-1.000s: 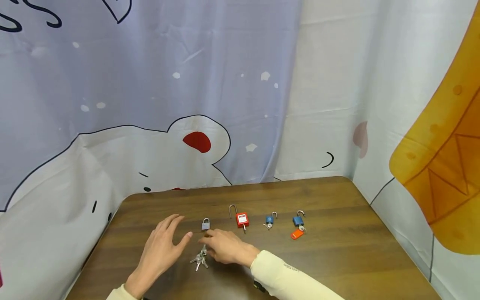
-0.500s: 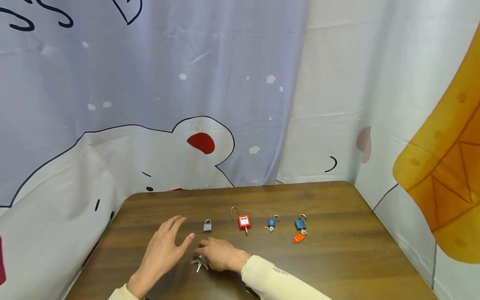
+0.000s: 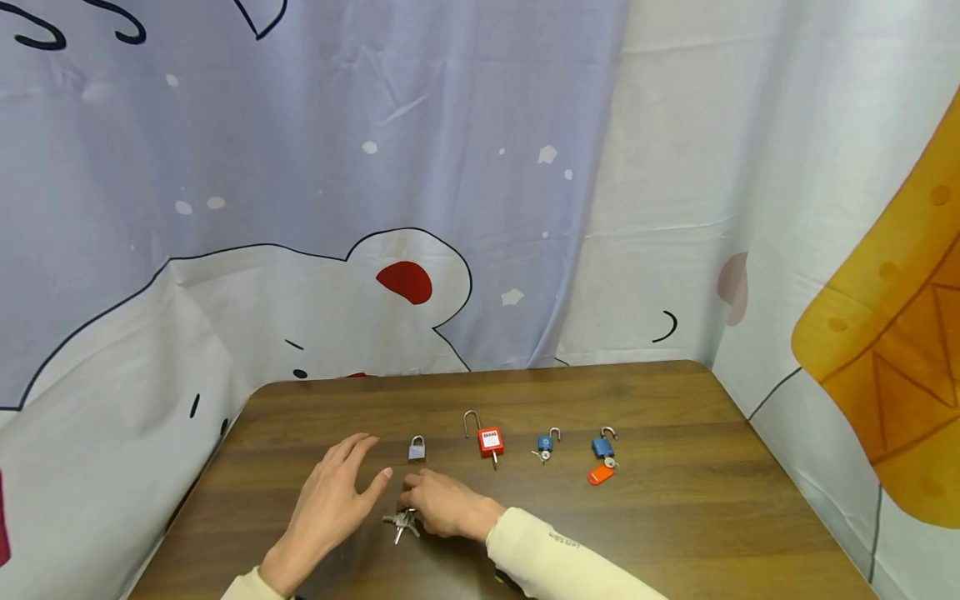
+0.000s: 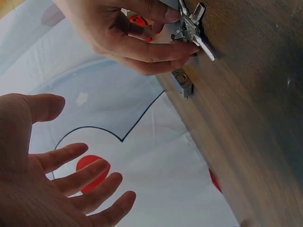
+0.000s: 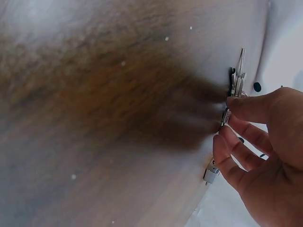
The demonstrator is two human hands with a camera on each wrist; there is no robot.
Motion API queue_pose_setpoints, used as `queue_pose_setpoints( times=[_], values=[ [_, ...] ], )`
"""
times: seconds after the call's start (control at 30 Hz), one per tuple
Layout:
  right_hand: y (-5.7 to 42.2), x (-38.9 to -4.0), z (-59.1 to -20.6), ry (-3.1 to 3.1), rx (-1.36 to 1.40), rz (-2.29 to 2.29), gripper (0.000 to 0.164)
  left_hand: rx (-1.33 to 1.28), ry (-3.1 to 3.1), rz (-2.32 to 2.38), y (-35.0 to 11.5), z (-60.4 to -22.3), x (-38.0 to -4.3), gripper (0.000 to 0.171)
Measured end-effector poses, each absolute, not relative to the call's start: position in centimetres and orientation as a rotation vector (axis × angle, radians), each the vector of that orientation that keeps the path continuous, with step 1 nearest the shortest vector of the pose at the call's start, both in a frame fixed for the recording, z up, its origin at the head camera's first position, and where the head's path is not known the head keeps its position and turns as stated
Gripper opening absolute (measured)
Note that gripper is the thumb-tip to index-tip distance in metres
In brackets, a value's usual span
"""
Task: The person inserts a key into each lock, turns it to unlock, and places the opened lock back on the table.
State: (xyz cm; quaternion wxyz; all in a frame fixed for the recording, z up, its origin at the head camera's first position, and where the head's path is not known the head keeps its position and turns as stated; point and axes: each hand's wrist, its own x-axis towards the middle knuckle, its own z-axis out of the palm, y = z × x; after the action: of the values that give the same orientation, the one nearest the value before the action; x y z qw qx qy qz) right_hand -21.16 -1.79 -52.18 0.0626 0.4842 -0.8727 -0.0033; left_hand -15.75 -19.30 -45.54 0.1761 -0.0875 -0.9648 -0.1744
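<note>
My right hand [image 3: 450,504] holds a bunch of silver keys [image 3: 403,523] low at the table surface, thumb and fingertips pinching part of it. The bunch [image 4: 191,30] fans out past the fingertips in the left wrist view. In the right wrist view the thumb of this hand [image 5: 279,132] lies on the keys. To the left, my left hand [image 3: 330,496] hovers with spread fingers and holds nothing. Just beyond both hands stands a small grey padlock [image 3: 417,451], its shackle down in the body. Its keyhole end [image 4: 182,82] shows in the left wrist view.
In a row to the right lie a red padlock [image 3: 491,442] with a raised shackle and a key in it, a small blue padlock [image 3: 545,444] with keys, and another blue padlock [image 3: 602,448] with an orange tag [image 3: 601,474]. A printed curtain [image 3: 510,208] hangs behind the table [image 3: 637,533].
My right hand has drawn back from beside the grey padlock down to the keys, covering part of the bunch. The left hand has stayed nearly in place. The view has shifted slightly.
</note>
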Motion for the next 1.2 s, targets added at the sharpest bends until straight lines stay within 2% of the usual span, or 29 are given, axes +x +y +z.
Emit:
queue_pose_setpoints(
  times=[0.17,0.33,0.57,0.7,1.2],
  values=[
    [-1.8,-21.3,-52.2,-2.625,1.385,0.026,0.027,-0.263,-2.721,-0.494,-19.3,-45.6,-15.7,0.052],
    [-2.1,-21.3,-52.0,-2.676,1.176,0.125,0.009,-0.259,-2.709,-0.489,-19.5,-45.7,-15.7,0.051],
    [-2.7,-21.1,-51.8,-2.877,0.982,0.245,0.032,-0.263,-2.711,-0.479,-19.5,-45.8,-15.7,0.052],
    [-3.2,-21.0,-51.9,-2.936,0.896,0.220,0.038,-0.262,-2.712,-0.483,-19.5,-46.0,-15.6,0.052],
    [-3.6,-20.9,-51.9,-2.923,0.945,0.311,0.024,-0.243,-2.716,-0.508,-19.6,-46.4,-15.6,0.049]
  ],
)
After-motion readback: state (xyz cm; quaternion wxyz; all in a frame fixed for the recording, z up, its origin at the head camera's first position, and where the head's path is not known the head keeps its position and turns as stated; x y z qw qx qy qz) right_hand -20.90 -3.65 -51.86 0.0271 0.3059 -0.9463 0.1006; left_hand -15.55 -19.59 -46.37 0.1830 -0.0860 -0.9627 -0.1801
